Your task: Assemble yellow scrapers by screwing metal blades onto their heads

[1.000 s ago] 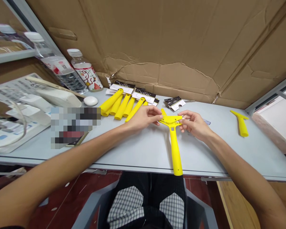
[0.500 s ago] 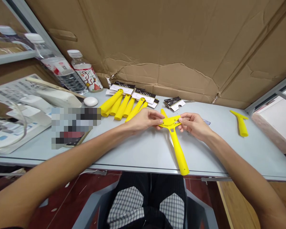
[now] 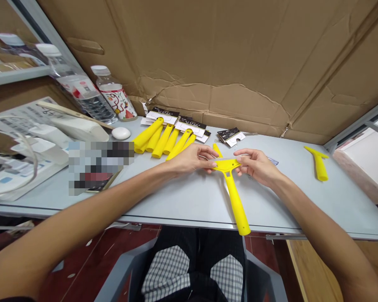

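Note:
A yellow scraper [image 3: 236, 199] hangs between my hands, its handle slanting down past the table's front edge. My left hand [image 3: 199, 158] pinches the left end of its wide head, thumb on the front face. The right end is gripped by my right hand [image 3: 252, 164], thumb on top and fingers partly behind. A yellow plate with a hole lies flat on the head, and a thin grey blade edge [image 3: 224, 159] shows along the top. Behind the head another yellow piece [image 3: 216, 149] is partly hidden.
Several yellow handles [image 3: 161, 141] lie left of my hands, near black-and-white cards [image 3: 189, 125]. More cards [image 3: 231, 136] lie behind the scraper. Another yellow scraper piece [image 3: 320, 164] is at the right. Bottles [image 3: 115, 94] and a white mouse [image 3: 121, 133] stand left; cardboard [image 3: 208, 46] walls the back.
The yellow plate, tilted and raised off the head before, now lies flush on it. The blade edge has come into view, and the handle's end sits slightly lower.

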Demonstrator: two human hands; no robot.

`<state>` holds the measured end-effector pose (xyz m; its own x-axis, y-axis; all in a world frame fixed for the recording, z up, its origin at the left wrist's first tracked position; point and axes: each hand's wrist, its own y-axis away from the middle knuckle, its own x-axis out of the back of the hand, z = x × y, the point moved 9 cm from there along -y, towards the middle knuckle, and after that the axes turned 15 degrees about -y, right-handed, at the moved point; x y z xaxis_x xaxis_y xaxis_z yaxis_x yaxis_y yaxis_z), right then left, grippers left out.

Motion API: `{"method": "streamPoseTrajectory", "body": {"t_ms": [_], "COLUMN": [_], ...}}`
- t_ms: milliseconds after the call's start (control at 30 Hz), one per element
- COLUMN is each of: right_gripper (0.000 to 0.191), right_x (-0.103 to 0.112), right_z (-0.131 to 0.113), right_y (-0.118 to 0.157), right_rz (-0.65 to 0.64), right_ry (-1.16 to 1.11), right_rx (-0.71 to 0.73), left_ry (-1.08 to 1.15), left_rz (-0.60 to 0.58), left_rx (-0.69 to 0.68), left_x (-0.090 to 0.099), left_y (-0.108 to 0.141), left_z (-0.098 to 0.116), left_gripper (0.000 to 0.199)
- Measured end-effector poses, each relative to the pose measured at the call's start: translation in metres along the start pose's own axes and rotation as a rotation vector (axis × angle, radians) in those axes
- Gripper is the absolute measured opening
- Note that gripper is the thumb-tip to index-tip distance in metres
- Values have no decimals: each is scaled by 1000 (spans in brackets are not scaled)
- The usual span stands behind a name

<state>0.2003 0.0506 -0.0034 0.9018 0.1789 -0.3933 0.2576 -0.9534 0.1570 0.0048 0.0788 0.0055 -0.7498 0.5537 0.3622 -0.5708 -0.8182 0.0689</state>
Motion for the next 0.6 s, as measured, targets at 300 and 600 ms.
{"method": "streamPoseTrajectory", "body": {"t_ms": [300, 600], "right_gripper": [50, 45], "right_x": [1, 2], "right_z": [-6, -10], "right_y": [1, 2], "right_rz": [34, 37], "right_ry": [19, -2], "right_rx": [37, 68], "left_ry": [243, 374], "left_rz": [110, -6], "left_rx": [97, 151], "left_x": [-2, -21], "left_y": [-3, -2], "left_z": [-17, -22], "left_gripper": [15, 12]}}
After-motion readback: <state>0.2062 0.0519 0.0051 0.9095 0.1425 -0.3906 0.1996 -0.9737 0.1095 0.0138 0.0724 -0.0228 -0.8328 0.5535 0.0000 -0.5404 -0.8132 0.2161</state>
